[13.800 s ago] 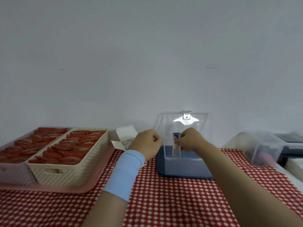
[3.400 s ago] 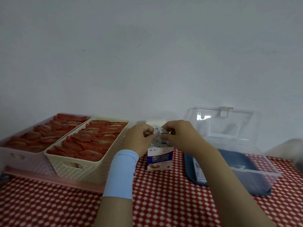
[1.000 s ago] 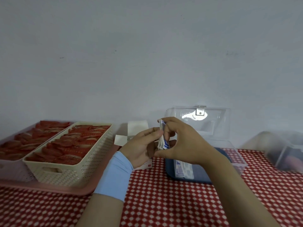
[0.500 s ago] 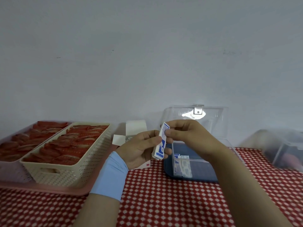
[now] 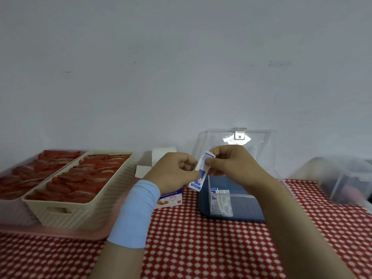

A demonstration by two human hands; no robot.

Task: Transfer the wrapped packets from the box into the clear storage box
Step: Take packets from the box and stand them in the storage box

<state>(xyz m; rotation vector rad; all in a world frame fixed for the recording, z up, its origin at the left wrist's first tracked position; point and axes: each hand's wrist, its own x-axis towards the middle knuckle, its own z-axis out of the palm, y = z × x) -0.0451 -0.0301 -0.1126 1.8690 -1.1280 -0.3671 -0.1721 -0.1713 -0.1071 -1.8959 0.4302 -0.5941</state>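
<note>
— Between both grips, what is listed?
— A stack of wrapped packets (image 5: 201, 174), upright, just over the left rim of the clear storage box (image 5: 231, 195). The left grip (image 5: 175, 172) is curled on the stack's middle. The right grip (image 5: 231, 164) pinches the upper end by thumb and forefinger.
— Handling?
— Judged light, thin and limp, with slick wrappers liable to fan or slide. Hold by the short ends.
— Further out?
— Stored packets (image 5: 220, 202) stand inside the left corner. The cardboard box (image 5: 171, 200) sits just left of it on the checked surface (image 5: 201, 248).
</note>
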